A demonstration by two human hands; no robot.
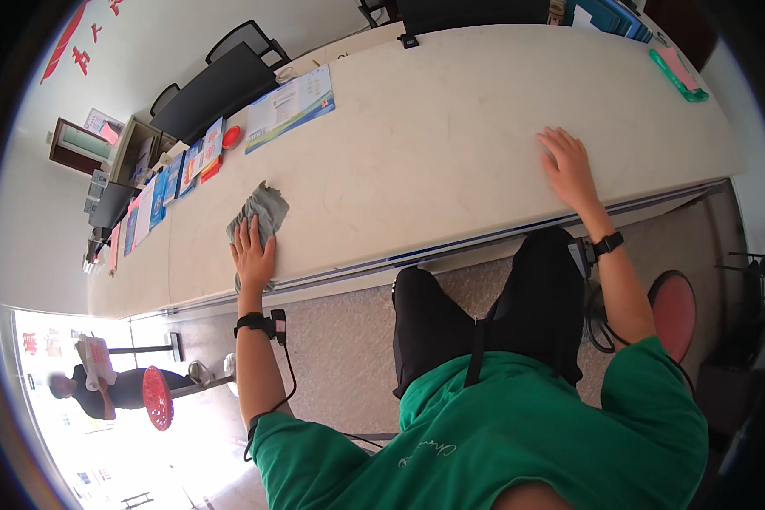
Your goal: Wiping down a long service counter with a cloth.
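Head view: wiping the long counter (450, 127) with a rag (261, 212).
Left hand (252, 255) pressed flat, fingers apart, on the rag near the front edge; right hand (569, 170) lay open on the bare top. Next probably called for a push across.

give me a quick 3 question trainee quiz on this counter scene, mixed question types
1. True or false: the left hand presses flat on a grey cloth on the counter.
2. Multiple choice: the right hand is A) gripping a cup, B) resting open on the bare counter near its front edge, C) lifted in the air.
3. Fill in: near the counter's far right corner lies a flat ____ coloured item.

Key: 1 true; 2 B; 3 green
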